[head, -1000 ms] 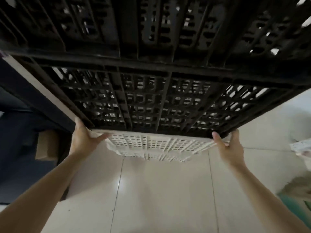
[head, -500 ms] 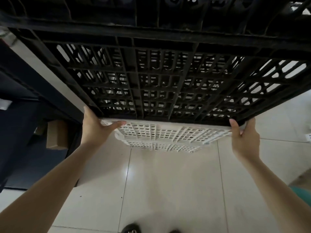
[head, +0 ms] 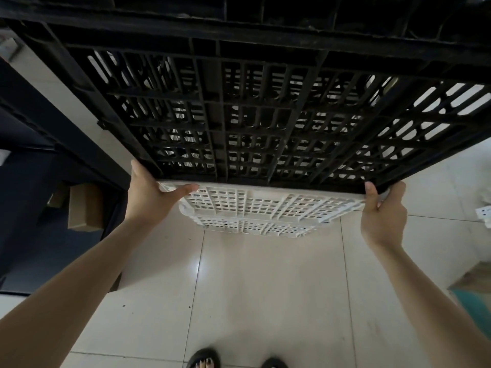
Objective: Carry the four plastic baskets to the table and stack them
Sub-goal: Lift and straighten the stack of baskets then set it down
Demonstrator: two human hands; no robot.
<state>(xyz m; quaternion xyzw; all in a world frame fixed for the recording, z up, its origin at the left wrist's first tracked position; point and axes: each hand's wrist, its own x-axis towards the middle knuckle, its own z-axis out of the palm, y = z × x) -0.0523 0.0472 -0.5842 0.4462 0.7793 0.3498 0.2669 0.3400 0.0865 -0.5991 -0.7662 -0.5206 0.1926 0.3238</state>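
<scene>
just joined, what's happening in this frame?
A person is carrying a nested set of plastic baskets held up in front of them, seen from below. The left hand and right hand each grip one near corner of the set. A black basket fills most of the view, with a white basket showing under it. How many baskets are in the set cannot be told. The person stands on a tiled floor; no table is in view.

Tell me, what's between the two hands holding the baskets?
In the head view, the white basket spans the gap between the left hand and the right hand, tucked under the black basket. Nothing else lies between them.
</scene>
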